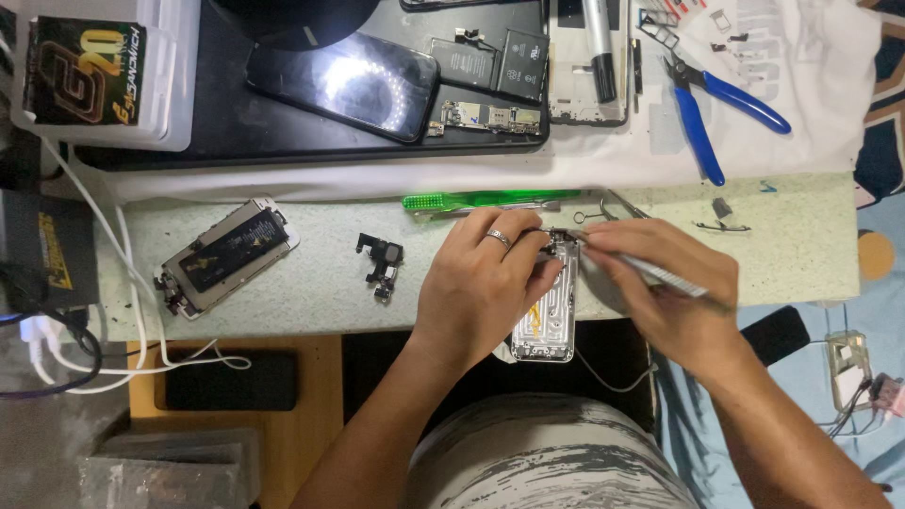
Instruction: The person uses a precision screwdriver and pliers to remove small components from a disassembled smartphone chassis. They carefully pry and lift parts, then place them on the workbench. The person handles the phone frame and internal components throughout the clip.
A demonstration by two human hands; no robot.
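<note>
On a speckled green bench [801, 254], a removed phone screen assembly [226, 256] lies face down at the far left, with a small black component [381, 264] just beside it toward the middle. The left hand [485, 287] steadies an opened silver phone housing [547, 316] that overhangs the bench's near edge, fingers closed on its upper end. The right hand [660, 283] pinches slim metal tweezers [650, 269], fingers together, the tip meeting the housing's top corner. The work appears to be at the stage of lifting or seating a tiny part; a steady, fine touch seems called for. A green toothbrush [476, 200] and blue-handled pliers [716, 108] lie beyond.
</note>
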